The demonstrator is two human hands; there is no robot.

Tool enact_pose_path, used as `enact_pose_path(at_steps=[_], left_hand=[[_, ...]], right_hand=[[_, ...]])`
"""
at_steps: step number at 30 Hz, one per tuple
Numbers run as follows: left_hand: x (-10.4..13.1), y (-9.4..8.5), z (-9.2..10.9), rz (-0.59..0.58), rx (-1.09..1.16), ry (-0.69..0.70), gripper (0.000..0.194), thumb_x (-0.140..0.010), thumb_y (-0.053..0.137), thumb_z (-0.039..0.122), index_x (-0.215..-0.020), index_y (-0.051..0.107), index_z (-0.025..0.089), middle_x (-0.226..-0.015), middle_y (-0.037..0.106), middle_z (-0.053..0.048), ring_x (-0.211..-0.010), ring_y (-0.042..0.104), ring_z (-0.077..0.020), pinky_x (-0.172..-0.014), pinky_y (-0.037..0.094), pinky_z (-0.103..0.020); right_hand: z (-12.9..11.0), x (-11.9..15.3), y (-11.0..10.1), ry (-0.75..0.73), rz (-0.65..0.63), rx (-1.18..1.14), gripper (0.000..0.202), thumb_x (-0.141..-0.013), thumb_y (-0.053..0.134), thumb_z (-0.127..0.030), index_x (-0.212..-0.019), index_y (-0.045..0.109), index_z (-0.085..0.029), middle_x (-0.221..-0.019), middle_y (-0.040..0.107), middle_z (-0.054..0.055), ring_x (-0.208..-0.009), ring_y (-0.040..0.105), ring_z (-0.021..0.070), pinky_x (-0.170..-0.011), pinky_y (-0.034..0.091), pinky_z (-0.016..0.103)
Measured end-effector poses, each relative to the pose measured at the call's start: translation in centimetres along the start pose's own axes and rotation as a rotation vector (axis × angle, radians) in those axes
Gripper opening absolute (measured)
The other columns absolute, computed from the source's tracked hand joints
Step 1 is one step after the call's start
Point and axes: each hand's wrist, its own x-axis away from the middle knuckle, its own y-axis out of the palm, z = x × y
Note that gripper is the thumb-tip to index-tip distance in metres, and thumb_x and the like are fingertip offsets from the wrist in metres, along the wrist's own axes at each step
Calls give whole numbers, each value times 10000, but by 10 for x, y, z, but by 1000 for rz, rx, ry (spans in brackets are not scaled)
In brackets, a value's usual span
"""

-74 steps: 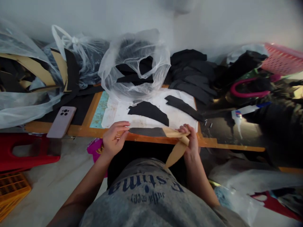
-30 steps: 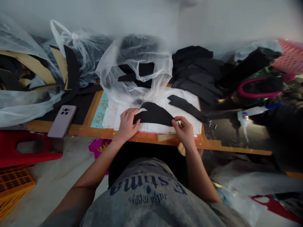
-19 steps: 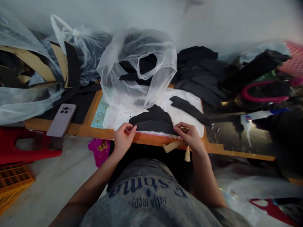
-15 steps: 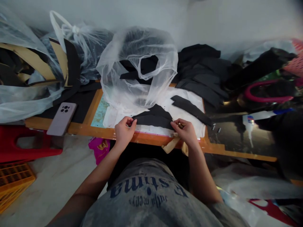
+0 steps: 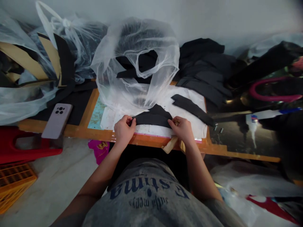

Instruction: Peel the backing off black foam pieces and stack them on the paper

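Note:
A flat black cut piece point(image 5: 152, 119), curved along its edge, lies on the white sheet point(image 5: 151, 130) near the table's front edge. Its left end is pinched between the thumb and fingers of my left hand point(image 5: 124, 128). My right hand point(image 5: 181, 127) pinches the other end, with something small and tan partly hidden in its curled fingers. Behind the held piece more black material rises to a point; whether it is separate I cannot tell. Another black strip point(image 5: 191, 108) rests slantwise to the right. Below my right hand, a tan strip point(image 5: 170, 145) hangs over the edge.
A clear plastic bag point(image 5: 132, 91) with black pieces stands behind my hands. Black pieces are heaped point(image 5: 203, 69) at the back right. A phone point(image 5: 57, 121) lies at the left edge, and a white bottle with a nozzle point(image 5: 254, 121) at the right. A red stool point(image 5: 47, 151) stands below.
My right hand has shifted slightly left along the black piece and still pinches it. The left hand keeps its hold. The view has turned slightly.

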Motion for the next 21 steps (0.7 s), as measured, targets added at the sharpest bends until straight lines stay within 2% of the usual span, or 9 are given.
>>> enact_pose_path(at_steps=[7,10,13,16,19,21], left_hand=[[1,-4,9,-54,-213,37,166,-935,600,366,-952,667,215,-846,741,-57,-802,689,-242,-728,451,-327],[0,-7,16,-98,-394,123,239,-992,529,382,-1005,685,201,-844,725,-94,-845,683,-276,-730,428,-346],[-3,-11,21,-143,-553,188,355,-1036,432,420,-1056,705,194,-832,711,-126,-864,685,-319,-736,421,-378],[-8,-16,19,-166,-606,162,491,-1030,408,556,-1094,714,177,-822,716,-147,-845,689,-345,-757,438,-409],[-11,-22,9,-137,-630,98,688,-951,434,739,-1068,712,121,-819,714,-180,-827,684,-365,-777,460,-438],[-9,-23,3,-94,-631,118,694,-957,434,723,-1084,697,93,-861,714,-197,-881,678,-378,-808,473,-460]], right_hand=[[-3,-1,4,-3,-31,229,250,-911,616,-398,-750,620,-207,-739,694,61,-698,621,207,-649,356,294],[-6,2,2,-36,-43,374,239,-967,601,-409,-870,658,-197,-898,735,88,-792,658,227,-659,355,302],[-13,6,-1,-23,-82,526,302,-1017,549,-480,-976,667,-205,-1001,735,93,-797,670,233,-619,324,308],[-23,8,-3,-2,-129,626,327,-1042,507,-500,-1032,661,-212,-1033,735,94,-807,689,243,-599,307,309],[-23,6,-13,2,-173,659,384,-1033,505,-559,-1051,662,-209,-1023,745,105,-842,705,261,-603,319,309],[-13,4,-27,51,-206,689,496,-984,529,-666,-1011,674,-193,-973,751,130,-849,707,288,-608,330,314]])
